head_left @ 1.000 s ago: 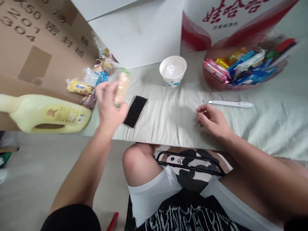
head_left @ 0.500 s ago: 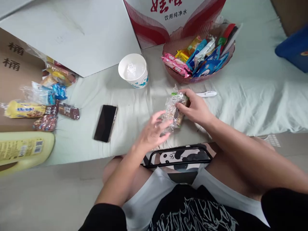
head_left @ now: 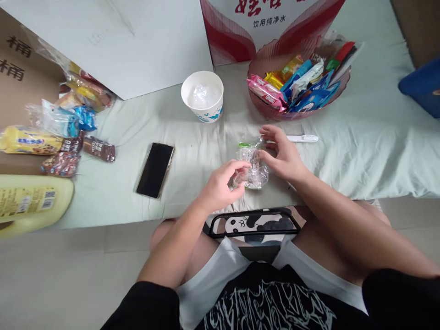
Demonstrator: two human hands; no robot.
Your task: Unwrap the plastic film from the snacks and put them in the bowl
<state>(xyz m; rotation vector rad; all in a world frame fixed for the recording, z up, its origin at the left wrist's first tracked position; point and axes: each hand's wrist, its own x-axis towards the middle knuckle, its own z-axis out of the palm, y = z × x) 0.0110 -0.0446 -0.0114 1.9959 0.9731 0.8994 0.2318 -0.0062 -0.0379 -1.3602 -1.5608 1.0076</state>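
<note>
A small snack packet [head_left: 253,162] in clear, crinkled wrap with green edging lies on the pale green cloth in front of me. My left hand [head_left: 225,183] has its thumb and curled fingers on the packet's left edge, with loose wrap between them. On the other side, my right hand [head_left: 283,153] is open, fingers apart, its thumb close to the wrap; whether it touches cannot be made out. Just beyond the right hand lies a white pen-like tool [head_left: 304,138], partly hidden behind the fingers.
A paper cup [head_left: 206,112] with crumpled clear plastic inside and a pink bowl [head_left: 261,103] of wrapped snacks stand behind. A phone [head_left: 155,169] lies left. Several snack packs [head_left: 99,149], a yellow jug [head_left: 37,199] and cartons [head_left: 161,55] border the cloth.
My right hand has let go of the packet and opened beside it. My left hand has closed in on its left edge. The packet now shows a paler face.
</note>
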